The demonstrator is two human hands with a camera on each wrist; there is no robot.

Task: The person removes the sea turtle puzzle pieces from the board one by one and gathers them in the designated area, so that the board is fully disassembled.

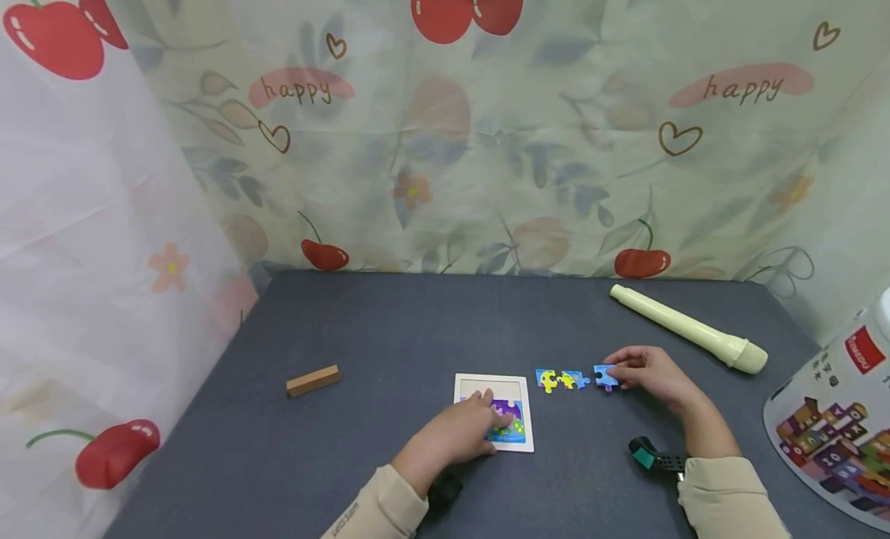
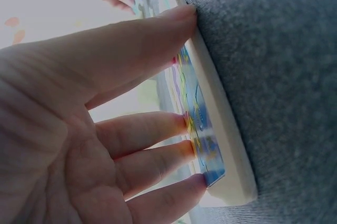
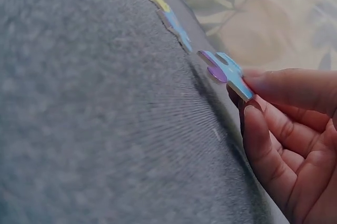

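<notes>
In my right hand [image 1: 647,373] a blue jigsaw piece [image 3: 231,79] with a purple knob is pinched between thumb and fingers. Just left of it, two joined-looking puzzle pieces, a yellow one [image 1: 548,380] and a yellow-and-blue one [image 1: 574,380], lie on the table. My left hand [image 1: 462,431] rests on a white-framed puzzle board [image 1: 528,438], fingers spread. Its thumb [image 2: 158,29] touches the frame's edge, and the other fingertips press on the assembled lower part of the picture, which is blue, purple and green. The hand hides some of that picture.
A brown wooden block [image 1: 313,381] lies to the left on the dark table [image 1: 389,323]. Behind my right hand is a pale yellow microphone-shaped stick [image 1: 688,327]. A big printed tub [image 1: 834,423] stands at the right edge. Patterned cloth [image 1: 487,137] hangs behind the table.
</notes>
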